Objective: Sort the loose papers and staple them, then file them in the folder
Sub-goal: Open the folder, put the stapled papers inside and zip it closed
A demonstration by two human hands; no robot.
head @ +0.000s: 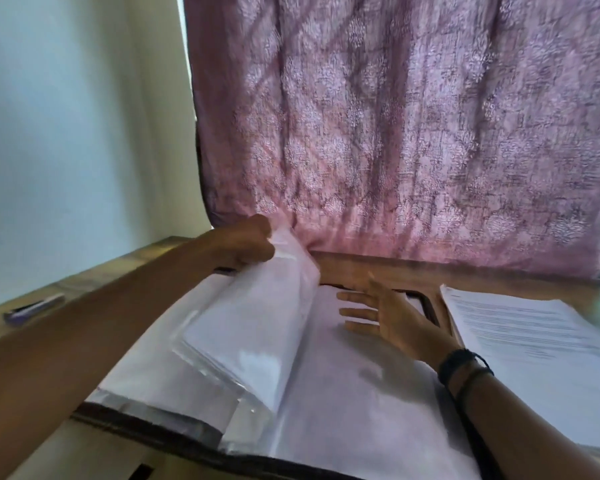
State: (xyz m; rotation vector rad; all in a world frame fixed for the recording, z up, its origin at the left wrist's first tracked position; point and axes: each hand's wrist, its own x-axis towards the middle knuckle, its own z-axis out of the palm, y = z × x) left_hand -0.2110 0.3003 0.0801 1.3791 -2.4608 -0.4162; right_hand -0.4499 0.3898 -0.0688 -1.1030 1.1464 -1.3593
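An open folder (pixel 174 439) with a dark cover and clear plastic sleeves lies across the wooden desk in front of me. My left hand (pixel 246 245) pinches the top corner of a bundle of sleeves (pixel 257 337) and holds it lifted and tilted over the folder's left half. My right hand (pixel 385 315), fingers spread and holding nothing, hovers over or rests flat on the right-hand page (pixel 361 410); contact is unclear. A stack of printed papers (pixel 534 344) lies on the desk to the right of the folder. The picture is blurred.
A pen or similar purple and white object (pixel 33 308) lies at the left edge of the wooden desk (pixel 118 268). A pink patterned curtain (pixel 395 133) hangs right behind the desk. A pale wall (pixel 66 133) stands on the left.
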